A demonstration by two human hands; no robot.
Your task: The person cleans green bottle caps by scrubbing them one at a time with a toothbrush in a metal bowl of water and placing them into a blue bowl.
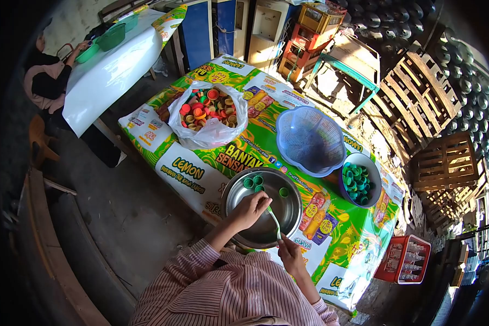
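Note:
My left hand [250, 211] is closed over a metal basin [289, 213], its fingertips pinching what looks like a green bottle cap, mostly hidden. In my right hand [292, 256], at the basin's near edge, is the end of a slim, pale, slightly bent tool [276, 224]. The tool's far end reaches my left fingertips; its exact kind is not clear. Several green bottle caps [249, 183] lie inside the basin on its far side, with one cap [283, 192] apart to the right.
Beyond the basin stand a plastic bag [187, 137] of mixed caps and a blue perforated basket [309, 138]. A bowl [345, 190] of green caps sits to the right. A red crate [401, 261] of bottles is beside the table. Another person [49, 81] works at a white table [117, 65].

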